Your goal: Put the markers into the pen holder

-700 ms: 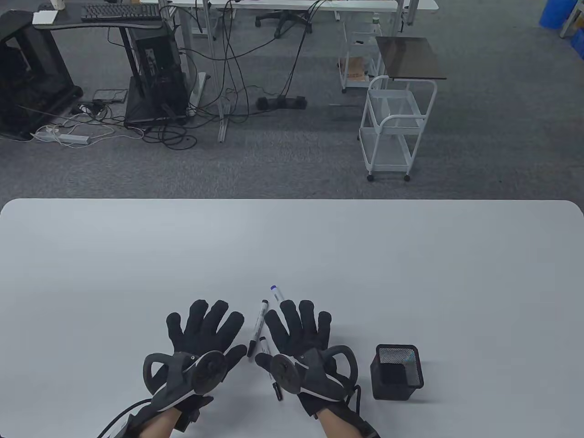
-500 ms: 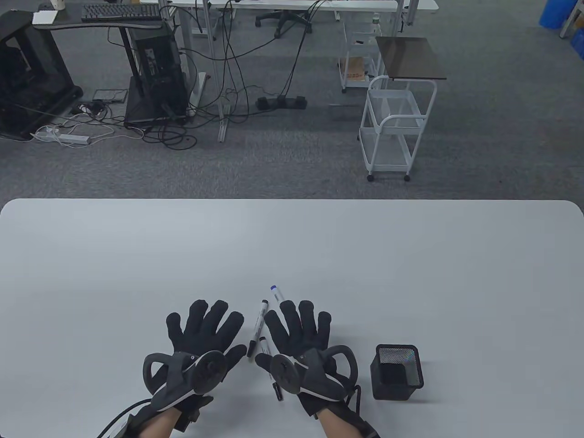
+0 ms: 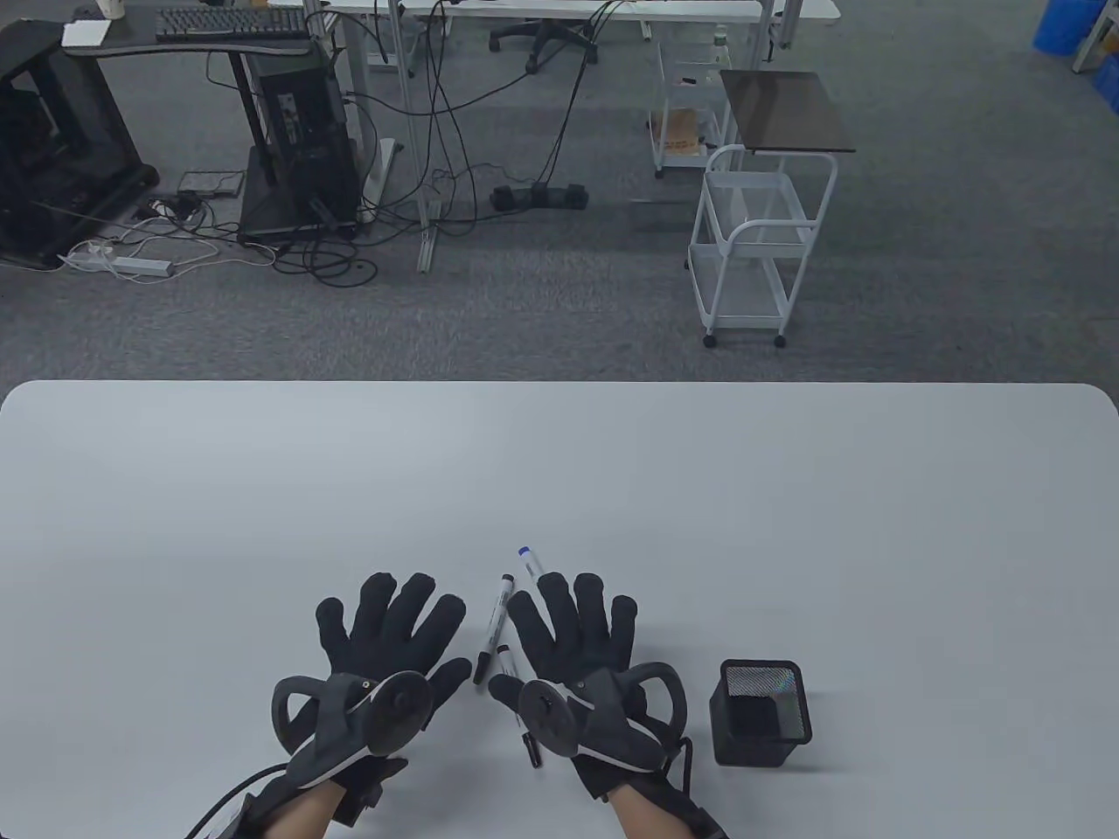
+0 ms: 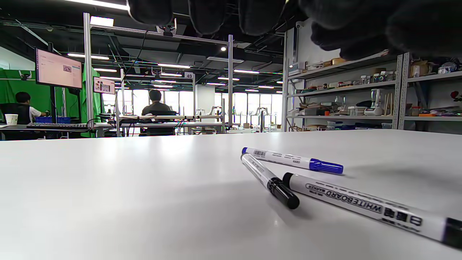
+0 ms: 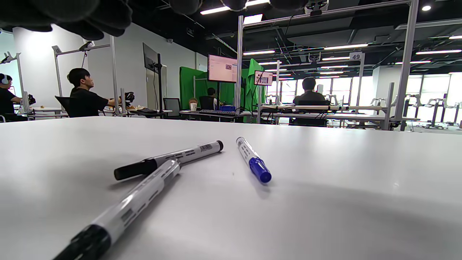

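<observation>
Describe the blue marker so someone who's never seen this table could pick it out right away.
On the white table, look near the front edge, between the two gloved hands and left of the black mesh pen holder, where three white-barrelled markers lie flat. The blue marker is the one farthest from the person, partly under the right hand in the table view. It alone has a blue cap; the other two have black caps.

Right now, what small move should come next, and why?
Probably the right hand should close on the blue-capped marker under its fingers: all three markers lie loose on the table, both hands hover open, and the pen holder stands just right.
</observation>
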### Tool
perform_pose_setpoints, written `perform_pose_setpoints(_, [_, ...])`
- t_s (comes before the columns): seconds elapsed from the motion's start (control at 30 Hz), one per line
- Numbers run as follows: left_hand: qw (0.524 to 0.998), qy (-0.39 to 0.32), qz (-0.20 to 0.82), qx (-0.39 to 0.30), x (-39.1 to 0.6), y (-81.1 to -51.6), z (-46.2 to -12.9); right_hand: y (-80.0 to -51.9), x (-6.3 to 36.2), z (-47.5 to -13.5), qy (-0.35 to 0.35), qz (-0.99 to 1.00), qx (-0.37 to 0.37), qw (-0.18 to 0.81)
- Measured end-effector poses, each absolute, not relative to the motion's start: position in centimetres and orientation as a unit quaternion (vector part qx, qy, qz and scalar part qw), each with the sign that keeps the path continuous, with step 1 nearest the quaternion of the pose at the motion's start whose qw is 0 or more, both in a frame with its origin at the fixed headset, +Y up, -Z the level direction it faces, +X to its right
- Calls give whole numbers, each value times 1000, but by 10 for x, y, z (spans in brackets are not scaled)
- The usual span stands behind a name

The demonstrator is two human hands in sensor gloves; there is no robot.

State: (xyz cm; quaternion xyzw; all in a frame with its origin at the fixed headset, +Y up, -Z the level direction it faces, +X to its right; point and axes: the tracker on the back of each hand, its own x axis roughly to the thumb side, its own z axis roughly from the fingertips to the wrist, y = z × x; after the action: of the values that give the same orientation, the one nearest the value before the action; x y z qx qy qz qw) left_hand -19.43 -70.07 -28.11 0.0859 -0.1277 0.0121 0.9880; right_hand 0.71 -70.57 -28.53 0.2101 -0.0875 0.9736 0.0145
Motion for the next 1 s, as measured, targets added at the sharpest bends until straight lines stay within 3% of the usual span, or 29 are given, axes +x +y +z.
perform_pose_setpoints(0.1, [988,-126,14,86,-195,-700,-281,-701,5,-283,-89,975,204,22])
perform_pose_setpoints(0.33, [988,-122,16,88,-197,-699,-282,-697,-10,-279,-17,985,168,32])
perform_pose_setpoints(0.67, [988,-119,23,99,-199,-697,-281,-739,-35,-277,109,984,139,-7])
perform_pose_setpoints(1.0, [988,-112,32,103,-204,-696,-282,-751,-35,-278,123,989,85,-11])
